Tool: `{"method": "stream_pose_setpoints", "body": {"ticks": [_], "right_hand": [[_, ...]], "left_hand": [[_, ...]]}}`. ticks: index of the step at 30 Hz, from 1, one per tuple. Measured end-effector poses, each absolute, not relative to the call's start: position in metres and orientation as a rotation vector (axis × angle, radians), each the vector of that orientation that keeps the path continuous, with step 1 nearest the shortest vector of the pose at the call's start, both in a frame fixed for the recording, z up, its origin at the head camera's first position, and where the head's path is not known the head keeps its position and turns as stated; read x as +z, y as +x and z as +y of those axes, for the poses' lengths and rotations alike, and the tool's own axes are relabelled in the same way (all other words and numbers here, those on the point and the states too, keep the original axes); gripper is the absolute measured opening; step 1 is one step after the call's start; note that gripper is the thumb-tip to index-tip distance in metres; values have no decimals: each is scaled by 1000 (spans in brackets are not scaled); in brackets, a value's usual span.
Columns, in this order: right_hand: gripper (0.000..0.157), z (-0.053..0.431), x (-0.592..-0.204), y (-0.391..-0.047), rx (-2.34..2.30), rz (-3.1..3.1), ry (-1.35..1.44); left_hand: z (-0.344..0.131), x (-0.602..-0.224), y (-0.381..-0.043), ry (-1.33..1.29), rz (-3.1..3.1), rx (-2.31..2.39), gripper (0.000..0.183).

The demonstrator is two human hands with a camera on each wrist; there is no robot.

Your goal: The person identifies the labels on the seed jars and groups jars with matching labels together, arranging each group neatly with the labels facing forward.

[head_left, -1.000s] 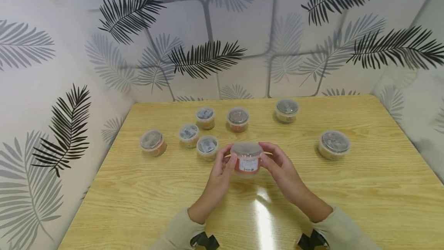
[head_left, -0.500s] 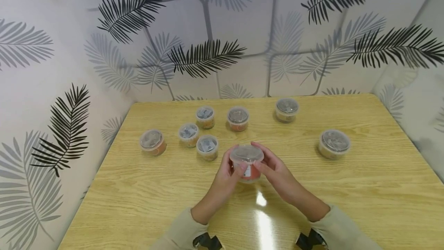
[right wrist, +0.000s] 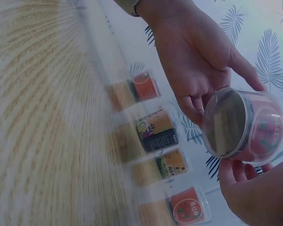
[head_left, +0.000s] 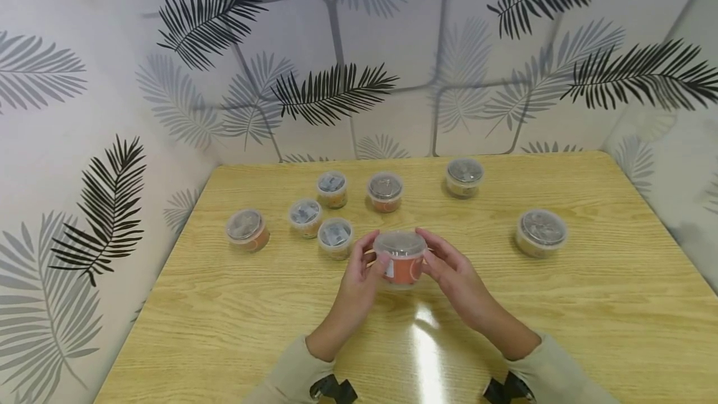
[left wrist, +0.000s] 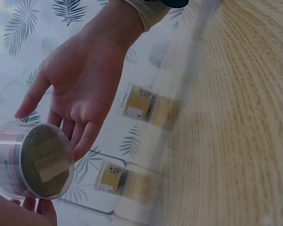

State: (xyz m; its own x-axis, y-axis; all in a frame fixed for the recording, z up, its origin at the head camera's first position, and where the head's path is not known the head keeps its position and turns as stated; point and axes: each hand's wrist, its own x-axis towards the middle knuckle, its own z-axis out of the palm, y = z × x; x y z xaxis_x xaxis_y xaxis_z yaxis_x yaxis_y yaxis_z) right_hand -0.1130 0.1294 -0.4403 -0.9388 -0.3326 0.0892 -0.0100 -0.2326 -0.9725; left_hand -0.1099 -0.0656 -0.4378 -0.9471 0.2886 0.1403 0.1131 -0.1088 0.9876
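Note:
A round clear plastic tub point(head_left: 405, 270) with a red label is held between both hands, raised over the wooden table. My left hand point(head_left: 359, 282) grips its left side, thumb in front near the white part of the label. My right hand point(head_left: 457, 279) grips the right side, thumb against the wall below the lid point(head_left: 401, 242). In the left wrist view the tub's dark round underside point(left wrist: 47, 162) shows, with the right hand point(left wrist: 87, 70) beyond. Across in the right wrist view, the left hand point(right wrist: 193, 52) reaches to the tub point(right wrist: 262, 127).
On the wooden table point(head_left: 235, 329), smaller tubs point(head_left: 335, 239) stand in a cluster left of the hands. An orange-labelled tub point(head_left: 247, 230) stands farther left, another tub point(head_left: 385, 192) behind. Two pale tubs, one far back point(head_left: 464, 177) and one rightward point(head_left: 541, 234), stand right. Leaf-patterned walls point(head_left: 387, 36) enclose the table.
The tub has turned in the hands: its white label panel, facing front a second ago, now sits at the left by the left thumb. It dipped slightly midway, then rose. Other tubs stayed put.

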Motion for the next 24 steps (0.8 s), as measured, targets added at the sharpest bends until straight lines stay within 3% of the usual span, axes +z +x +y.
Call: {"method": "stream_pose_setpoints", "body": {"ticks": [13, 24], "right_hand": [[40, 131, -447, -114, -2325, 1874, -368], [56, 125, -444, -112, -2195, 1795, -415]], "left_hand": [[-64, -417, -101, 456, 2046, 2153, 43], [-58, -415, -96, 459, 1988, 2051, 61]]}}
